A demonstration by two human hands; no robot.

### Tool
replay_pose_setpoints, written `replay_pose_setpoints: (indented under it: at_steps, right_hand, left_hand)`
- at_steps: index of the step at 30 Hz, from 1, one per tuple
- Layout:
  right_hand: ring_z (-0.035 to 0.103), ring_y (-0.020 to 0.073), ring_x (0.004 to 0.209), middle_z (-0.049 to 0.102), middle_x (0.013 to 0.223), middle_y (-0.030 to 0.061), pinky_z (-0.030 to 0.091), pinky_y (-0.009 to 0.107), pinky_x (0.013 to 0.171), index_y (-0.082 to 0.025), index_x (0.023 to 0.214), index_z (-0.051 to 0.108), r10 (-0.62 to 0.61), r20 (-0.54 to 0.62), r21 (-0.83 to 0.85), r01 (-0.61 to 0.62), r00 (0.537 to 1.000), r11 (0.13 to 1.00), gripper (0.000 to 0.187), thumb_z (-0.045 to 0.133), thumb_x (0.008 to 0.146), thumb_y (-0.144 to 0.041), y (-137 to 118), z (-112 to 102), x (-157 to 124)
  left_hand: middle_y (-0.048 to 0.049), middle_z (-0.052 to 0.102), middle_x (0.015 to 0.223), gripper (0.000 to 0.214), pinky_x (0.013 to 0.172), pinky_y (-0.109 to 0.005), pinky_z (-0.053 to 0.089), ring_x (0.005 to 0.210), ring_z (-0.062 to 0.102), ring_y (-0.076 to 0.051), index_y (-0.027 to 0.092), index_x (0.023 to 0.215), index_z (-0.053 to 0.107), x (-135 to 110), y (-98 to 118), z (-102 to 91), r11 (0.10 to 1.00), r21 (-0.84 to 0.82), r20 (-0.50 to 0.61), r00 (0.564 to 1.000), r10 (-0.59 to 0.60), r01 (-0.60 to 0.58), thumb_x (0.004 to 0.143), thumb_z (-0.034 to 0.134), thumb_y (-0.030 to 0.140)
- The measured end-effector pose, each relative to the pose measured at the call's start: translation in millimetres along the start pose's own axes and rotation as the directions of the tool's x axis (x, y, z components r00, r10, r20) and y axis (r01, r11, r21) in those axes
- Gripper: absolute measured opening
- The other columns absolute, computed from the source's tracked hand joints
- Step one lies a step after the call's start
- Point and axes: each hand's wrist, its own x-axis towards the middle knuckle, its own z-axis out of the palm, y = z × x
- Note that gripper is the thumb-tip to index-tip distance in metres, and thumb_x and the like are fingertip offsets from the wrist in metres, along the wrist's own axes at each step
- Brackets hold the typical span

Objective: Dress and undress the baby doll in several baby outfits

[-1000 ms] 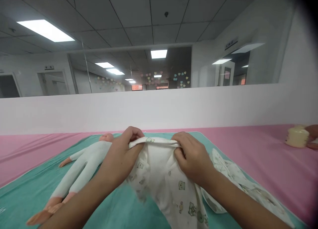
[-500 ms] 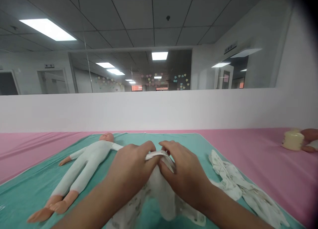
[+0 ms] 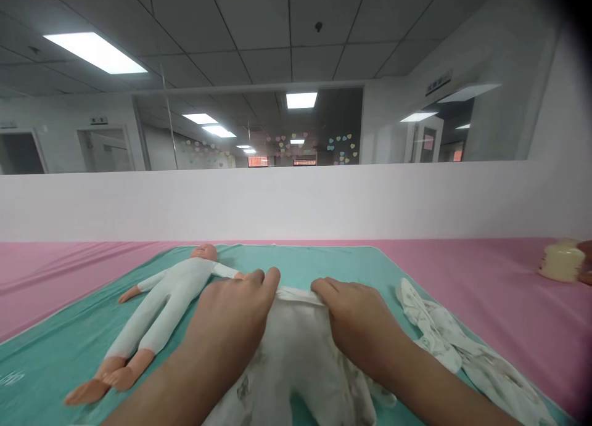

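Head view, left hand: the person's left hand [image 3: 231,324] is closed on the left end of the garment's upper edge, back of the hand toward the camera; thumb and fingers are pinched together there
Right hand: the right hand [image 3: 363,315] is clamped on the right end of the same edge; the two hands are apart, with a short band of cloth stretched between them
White garment: the white garment [image 3: 298,333] hangs from both hands at the near middle of the scene, its upper edge roughly level; the lower part splits in two around a gap, and faint printed figures show at its sides
Doll: a doll [image 3: 178,284] in a pale suit lies on its back to the left, head at the far end, feet near; one of its hands shows just beyond the left hand
Printed cloth: a crumpled printed cloth [image 3: 451,333] lies to the right, stretching from far to near
Green towel: the green towel [image 3: 296,262] lies under doll, garment and printed cloth; a pink sheet [image 3: 444,262] shows around it
Yellow container: a pale yellow container [image 3: 560,262] stands on the pink at far right; a brownish shape beside it is cut off by the frame
Beyond: a low white wall [image 3: 277,207], with glass above
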Motion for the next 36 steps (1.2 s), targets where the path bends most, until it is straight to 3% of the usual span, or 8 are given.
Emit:
replay_pose_setpoints:
  at_steps: [6,12,16,20,23,27,32,36]
  right_hand:
    - [0.046,0.0122,0.059,0.054,0.066,-0.0019,0.030,0.023,0.051,-0.021,0.068,0.050,0.119,0.174,0.503,-0.192,0.978,0.842,0.028,0.033,0.063,0.001,35.8,-6.8,-3.5]
    - [0.050,0.0120,0.063,0.056,0.074,-0.0005,0.037,0.022,0.052,-0.022,0.078,0.056,-0.032,0.338,0.863,-0.297,0.940,0.409,0.005,0.051,0.077,-0.023,32.1,-19.1,-5.3]
    - [0.055,0.0137,0.066,0.061,0.082,0.0001,0.038,0.022,0.050,-0.025,0.085,0.061,-0.077,0.481,0.793,-0.395,0.874,0.464,0.018,0.065,0.070,-0.035,36.1,-16.0,3.4]
    - [0.055,0.0143,0.063,0.063,0.078,0.0022,0.039,0.023,0.051,-0.021,0.076,0.065,-0.118,0.553,0.743,-0.425,0.825,0.517,0.018,0.058,0.076,-0.038,60.7,-8.3,9.1]
    - [0.057,0.0149,0.068,0.062,0.077,0.0040,0.043,0.025,0.060,-0.016,0.078,0.063,-0.217,0.583,0.810,-0.539,0.783,0.229,0.026,0.057,0.078,-0.041,81.5,6.7,5.1]
    - [0.056,0.0117,0.069,0.058,0.079,0.0023,0.043,0.023,0.060,-0.016,0.084,0.057,-0.133,0.600,0.780,-0.614,0.789,-0.126,0.028,0.060,0.077,-0.043,103.7,42.4,-10.1]
    - [0.053,0.0101,0.065,0.055,0.076,0.0008,0.040,0.019,0.055,-0.013,0.080,0.056,-0.209,0.691,0.714,-0.699,0.692,0.048,0.025,0.068,0.071,-0.034,128.8,72.9,-22.8]
    - [0.057,0.0154,0.077,0.057,0.086,0.0036,0.045,0.026,0.065,-0.016,0.091,0.056,-0.209,0.698,0.689,-0.722,0.685,-0.062,0.029,0.067,0.071,-0.034,143.1,88.7,-14.6]
  left_hand:
    - [-0.0019,0.059,0.078,0.018,0.049,-0.024,0.031,0.061,0.053,-0.015,0.021,0.077,0.055,8.3,-25.2,15.9,0.953,-0.296,-0.124,0.986,-0.109,0.068,0.073,0.039,0.013]
    - [0.0025,0.062,0.073,0.014,0.048,-0.021,0.038,0.065,0.057,-0.015,0.022,0.075,0.059,8.9,-18.2,5.6,0.465,-0.846,0.122,0.944,-0.308,0.261,0.069,0.046,0.021]
    - [0.0013,0.060,0.072,0.018,0.045,-0.020,0.036,0.061,0.055,-0.014,0.021,0.082,0.060,9.2,-20.8,12.3,0.262,-0.929,0.188,0.944,-0.270,0.260,0.071,0.046,0.023]
    - [0.0005,0.060,0.073,0.022,0.049,-0.021,0.040,0.065,0.057,-0.016,0.021,0.087,0.061,16.6,-33.5,29.0,0.355,-0.872,0.259,0.932,-0.253,0.338,0.075,0.048,0.033]
    - [-0.0035,0.064,0.100,0.038,0.069,-0.028,0.048,0.088,0.059,-0.022,0.021,0.103,0.060,23.2,-42.3,45.2,0.396,-0.849,0.351,0.933,-0.075,0.351,0.077,0.046,0.046]
    - [-0.0010,0.041,0.138,0.057,0.089,-0.030,0.043,0.119,0.045,-0.027,0.029,0.124,0.050,26.5,-54.2,78.4,0.466,-0.755,0.558,0.825,0.088,0.460,0.076,0.044,0.060]
    - [-0.0021,0.045,0.135,0.058,0.090,-0.029,0.042,0.118,0.046,-0.026,0.027,0.125,0.049,28.5,-62.7,124.2,0.618,-0.711,0.519,0.843,0.141,0.335,0.080,0.036,0.061]
    - [-0.0006,0.057,0.120,0.053,0.084,-0.026,0.043,0.108,0.053,-0.023,0.028,0.117,0.054,50.7,-60.9,145.9,0.674,-0.711,0.450,0.867,0.215,0.202,0.084,0.028,0.060]
